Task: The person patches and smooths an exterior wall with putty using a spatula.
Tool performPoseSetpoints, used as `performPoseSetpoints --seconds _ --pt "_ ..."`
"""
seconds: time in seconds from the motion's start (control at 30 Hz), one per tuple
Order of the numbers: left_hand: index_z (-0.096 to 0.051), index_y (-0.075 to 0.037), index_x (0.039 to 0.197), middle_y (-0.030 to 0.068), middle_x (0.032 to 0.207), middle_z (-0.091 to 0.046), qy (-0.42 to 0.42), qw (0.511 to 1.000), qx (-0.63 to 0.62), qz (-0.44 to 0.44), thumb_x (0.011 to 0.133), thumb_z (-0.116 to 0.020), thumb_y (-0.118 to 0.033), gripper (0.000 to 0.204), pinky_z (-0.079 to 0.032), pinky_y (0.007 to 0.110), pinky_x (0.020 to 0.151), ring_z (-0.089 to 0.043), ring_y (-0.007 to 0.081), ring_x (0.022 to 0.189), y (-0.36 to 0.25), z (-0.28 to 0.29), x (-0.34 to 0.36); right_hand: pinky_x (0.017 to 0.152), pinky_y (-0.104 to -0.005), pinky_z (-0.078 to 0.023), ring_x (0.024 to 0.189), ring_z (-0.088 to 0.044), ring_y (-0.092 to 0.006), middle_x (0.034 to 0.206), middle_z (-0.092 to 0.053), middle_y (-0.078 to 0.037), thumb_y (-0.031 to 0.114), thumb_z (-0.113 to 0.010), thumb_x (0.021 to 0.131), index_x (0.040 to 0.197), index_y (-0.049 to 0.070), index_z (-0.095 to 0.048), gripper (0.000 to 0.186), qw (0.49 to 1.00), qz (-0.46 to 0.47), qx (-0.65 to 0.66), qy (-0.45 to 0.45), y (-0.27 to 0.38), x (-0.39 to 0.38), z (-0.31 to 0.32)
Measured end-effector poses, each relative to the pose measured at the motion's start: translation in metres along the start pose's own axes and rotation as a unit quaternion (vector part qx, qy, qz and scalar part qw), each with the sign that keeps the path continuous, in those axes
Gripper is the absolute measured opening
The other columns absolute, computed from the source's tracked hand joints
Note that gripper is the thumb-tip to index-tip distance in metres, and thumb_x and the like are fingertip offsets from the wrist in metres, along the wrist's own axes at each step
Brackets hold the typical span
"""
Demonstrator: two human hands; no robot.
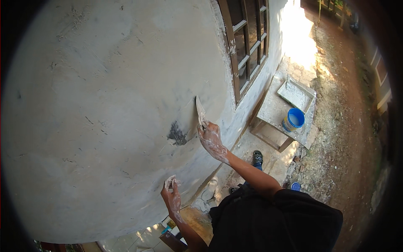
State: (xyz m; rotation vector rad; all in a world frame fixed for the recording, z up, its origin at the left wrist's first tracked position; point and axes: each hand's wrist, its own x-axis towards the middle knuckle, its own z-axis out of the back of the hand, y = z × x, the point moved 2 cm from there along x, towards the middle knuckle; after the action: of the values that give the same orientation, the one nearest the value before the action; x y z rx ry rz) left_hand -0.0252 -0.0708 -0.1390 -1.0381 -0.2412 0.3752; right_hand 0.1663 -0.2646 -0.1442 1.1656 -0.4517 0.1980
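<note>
My right hand, smeared with white plaster, is closed round a plaster-coated trowel. The trowel's narrow-looking blade points up along the pale plastered wall; its handle is hidden in my fist. Just left of that hand, a dark rough patch shows in the wall's surface. Lower down, my left hand is near the wall, also coated in white. Its fingers are curled in, and whatever they may hold is too small to make out.
A barred window with a brown frame stands right of the patch. On a low wooden table are a plaster-smeared tray and a blue-rimmed bucket. A small blue container sits on the ground near my feet.
</note>
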Motion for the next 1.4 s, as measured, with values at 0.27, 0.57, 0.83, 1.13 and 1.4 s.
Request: performPoseSetpoints --seconds 0.27,0.57,0.83,1.13,1.4 --pt "-0.059 0.004 0.108 0.0101 0.094 -0.065 -0.007 0.999 0.009 -0.051 0.091 -0.053 -0.007 0.021 -0.045 0.029 0.081 -0.059 0.0149 0.084 -0.02 0.005 0.017 0.056 -0.0396 -0.051 0.062 -0.061 -0.0337 0.074 -0.06 -0.019 0.008 -0.063 0.074 0.086 -0.005 -0.061 0.018 0.981 0.139 0.013 0.133 0.038 -0.1 -0.072" --pt "-0.06 0.005 0.106 0.0099 0.094 -0.064 0.008 1.0 0.014 -0.02 0.09 -0.054 -0.007 0.021 -0.045 0.029 0.081 -0.059 0.0146 0.082 -0.034 0.012 0.012 0.058 -0.0392 -0.049 0.064 -0.062 -0.0352 0.077 -0.062 -0.021 0.007 -0.061 0.077 0.09 -0.004 -0.061 0.017 0.997 0.049 0.02 -0.06 0.001 -0.003 0.014" --pt "-0.06 0.005 0.107 0.0097 0.096 -0.064 0.01 0.999 0.004 -0.046 0.091 -0.054 -0.007 0.021 -0.045 0.029 0.082 -0.059 0.0151 0.086 -0.02 0.008 0.019 0.056 -0.038 -0.052 0.065 -0.063 -0.0317 0.074 -0.06 -0.016 0.007 -0.064 0.071 0.083 -0.003 -0.061 0.016 0.969 0.183 -0.021 0.162 0.032 -0.105 -0.087" --pt "-0.06 0.003 0.108 0.0091 0.094 -0.065 0.026 1.0 0.008 -0.013 0.091 -0.052 -0.006 0.021 -0.045 0.029 0.08 -0.059 0.0146 0.084 -0.033 0.008 0.016 0.056 -0.0385 -0.049 0.059 -0.059 -0.0351 0.072 -0.059 -0.02 0.007 -0.061 0.078 0.084 -0.004 -0.061 0.012 0.991 0.045 0.035 -0.123 0.002 -0.007 0.022" --pt "-0.06 0.004 0.107 0.0101 0.092 -0.065 0.013 0.999 -0.002 -0.03 0.091 -0.053 -0.008 0.021 -0.046 0.03 0.079 -0.059 0.0164 0.081 -0.016 0.007 0.022 0.054 -0.0436 -0.048 0.061 -0.058 -0.0375 0.07 -0.057 -0.019 0.009 -0.063 0.075 0.071 -0.004 -0.057 0.015 0.994 0.087 -0.021 0.056 0.027 -0.056 -0.072"
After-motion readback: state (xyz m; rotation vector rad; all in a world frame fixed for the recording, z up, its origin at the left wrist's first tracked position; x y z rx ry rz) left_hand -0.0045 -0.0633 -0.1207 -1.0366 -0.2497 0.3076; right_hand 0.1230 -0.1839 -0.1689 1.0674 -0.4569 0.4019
